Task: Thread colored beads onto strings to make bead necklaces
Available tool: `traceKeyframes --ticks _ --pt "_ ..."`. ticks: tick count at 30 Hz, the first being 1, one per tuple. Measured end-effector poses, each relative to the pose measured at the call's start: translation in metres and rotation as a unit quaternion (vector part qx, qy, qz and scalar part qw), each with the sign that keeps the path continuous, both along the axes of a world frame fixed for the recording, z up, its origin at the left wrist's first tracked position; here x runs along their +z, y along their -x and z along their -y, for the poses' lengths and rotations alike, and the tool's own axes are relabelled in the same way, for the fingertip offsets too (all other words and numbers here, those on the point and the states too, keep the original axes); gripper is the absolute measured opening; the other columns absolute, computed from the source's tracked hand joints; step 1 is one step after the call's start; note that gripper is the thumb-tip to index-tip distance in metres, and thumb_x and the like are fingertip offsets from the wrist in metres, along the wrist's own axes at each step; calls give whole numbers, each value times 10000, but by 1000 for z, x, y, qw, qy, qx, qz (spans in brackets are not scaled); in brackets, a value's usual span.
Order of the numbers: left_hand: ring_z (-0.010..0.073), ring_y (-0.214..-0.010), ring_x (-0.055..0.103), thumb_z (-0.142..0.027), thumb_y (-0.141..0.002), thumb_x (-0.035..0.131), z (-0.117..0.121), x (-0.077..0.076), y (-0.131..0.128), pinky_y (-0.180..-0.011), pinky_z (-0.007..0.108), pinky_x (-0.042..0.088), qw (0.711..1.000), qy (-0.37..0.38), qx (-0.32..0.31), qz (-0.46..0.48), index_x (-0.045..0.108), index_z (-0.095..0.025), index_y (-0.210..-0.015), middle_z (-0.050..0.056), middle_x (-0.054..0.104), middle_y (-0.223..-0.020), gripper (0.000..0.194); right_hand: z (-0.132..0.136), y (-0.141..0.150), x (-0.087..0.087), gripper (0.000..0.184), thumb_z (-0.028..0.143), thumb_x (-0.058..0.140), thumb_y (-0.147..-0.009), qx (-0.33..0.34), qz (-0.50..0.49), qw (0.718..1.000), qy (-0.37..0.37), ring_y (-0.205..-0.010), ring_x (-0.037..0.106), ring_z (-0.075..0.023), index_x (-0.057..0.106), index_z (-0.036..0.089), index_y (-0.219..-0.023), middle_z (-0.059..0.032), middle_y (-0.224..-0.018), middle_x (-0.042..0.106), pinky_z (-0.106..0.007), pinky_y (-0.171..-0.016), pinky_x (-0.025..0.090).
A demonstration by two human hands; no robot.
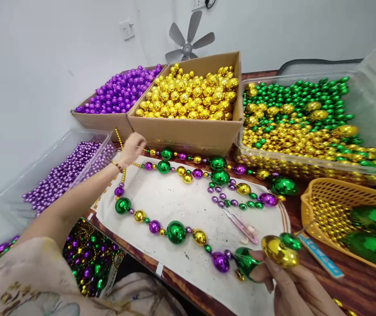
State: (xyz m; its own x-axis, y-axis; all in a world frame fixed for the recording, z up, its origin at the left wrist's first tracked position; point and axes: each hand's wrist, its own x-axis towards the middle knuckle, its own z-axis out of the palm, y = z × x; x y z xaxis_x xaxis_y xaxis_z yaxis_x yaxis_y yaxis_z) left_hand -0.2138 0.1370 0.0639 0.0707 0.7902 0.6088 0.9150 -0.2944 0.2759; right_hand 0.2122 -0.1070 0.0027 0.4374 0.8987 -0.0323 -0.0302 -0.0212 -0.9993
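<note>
My right hand (290, 285) pinches a large shiny gold bead (280, 251), with a smaller green bead (290, 241) against its far end. A thin needle-like line sticks out beyond the green bead. Close to those fingertips is a big green bead (247, 264) at the end of a purple, green and gold bead strand (176, 232), with fine thread showing. My left hand (134, 148) is raised in front of the cardboard boxes, fingers curled closed; anything inside them is hidden. A string of small gold beads (124, 176) passes behind that wrist.
Pink-handled scissors (240, 226) and loose beads lie on the white cloth (175, 193). Boxes of purple beads (118, 92) and gold beads (184, 94) stand behind. Clear bins flank them. A yellow basket (309, 197) and a blue-labelled cutter (321, 254) are at right.
</note>
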Motion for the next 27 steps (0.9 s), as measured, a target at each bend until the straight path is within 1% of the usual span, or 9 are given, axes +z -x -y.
traceKeyframes --ticks 1,3,7,10,13,17,21,24,27 --pt "167 -853 580 -274 -972 575 10 -12 -12 -807 338 490 995 46 -82 -40 608 -187 -825 36 633 -846 175 -1 1 -1 240 379 820 -788 -2 -6 1000 -9 -619 623 -175 725 163 -833 -74 -766 734 -282 -529 450" --pt "190 -902 595 -287 -994 528 25 -27 -39 -828 348 505 977 85 -176 -80 649 -187 -896 70 658 -917 185 -3 3 -2 211 347 815 -798 0 -20 999 -25 -587 608 -160 729 164 -859 -71 -775 739 -282 -525 451" --pt "204 -957 626 -271 -1019 463 27 -32 -96 -865 348 518 967 125 -207 -81 681 -171 -1039 103 681 -1022 241 -3 4 -6 153 311 789 -826 15 -15 998 -50 -555 590 -149 735 169 -846 -55 -718 719 -269 -492 420" --pt "221 -1016 648 -285 -1010 481 16 -28 -138 -915 354 516 935 208 -246 -149 694 -172 -1097 111 694 -1099 256 1 2 -6 111 285 774 -842 17 2 999 -49 -587 595 -151 742 179 -849 -40 -697 701 -267 -512 421" --pt "243 -1055 658 -314 -1007 486 9 -30 -167 -934 362 513 907 264 -253 -210 695 -179 -1154 112 701 -1122 289 7 0 -5 113 294 760 -853 21 -2 999 -42 -586 587 -152 747 182 -846 -35 -694 689 -276 -522 429" --pt "259 -1103 663 -282 -1004 474 7 -37 -178 -960 376 508 889 298 -258 -232 667 -185 -1246 109 703 -1199 324 12 -3 -5 136 310 738 -873 27 -4 999 -41 -569 569 -148 756 178 -846 -34 -666 674 -277 -522 424" --pt "274 -1158 646 -254 -993 490 9 -39 -178 -997 393 492 896 299 -235 -231 637 -164 -1289 129 685 -1257 342 12 -4 -6 141 311 735 -878 13 -13 999 -34 -563 566 -142 749 176 -838 -32 -659 671 -268 -516 418" --pt "280 -1152 642 -273 -991 513 13 -37 -177 -994 409 489 912 264 -228 -215 615 -164 -1313 139 678 -1259 355 9 -4 -5 152 325 744 -867 -1 -24 999 -35 -549 575 -142 742 177 -830 -29 -655 674 -264 -505 419" --pt "259 -1106 652 -307 -1004 504 20 -30 -166 -959 401 500 939 200 -239 -146 617 -176 -1296 126 700 -1201 340 8 -5 -4 186 362 752 -854 -3 -33 999 -35 -528 565 -139 738 178 -827 -25 -654 671 -267 -489 420"
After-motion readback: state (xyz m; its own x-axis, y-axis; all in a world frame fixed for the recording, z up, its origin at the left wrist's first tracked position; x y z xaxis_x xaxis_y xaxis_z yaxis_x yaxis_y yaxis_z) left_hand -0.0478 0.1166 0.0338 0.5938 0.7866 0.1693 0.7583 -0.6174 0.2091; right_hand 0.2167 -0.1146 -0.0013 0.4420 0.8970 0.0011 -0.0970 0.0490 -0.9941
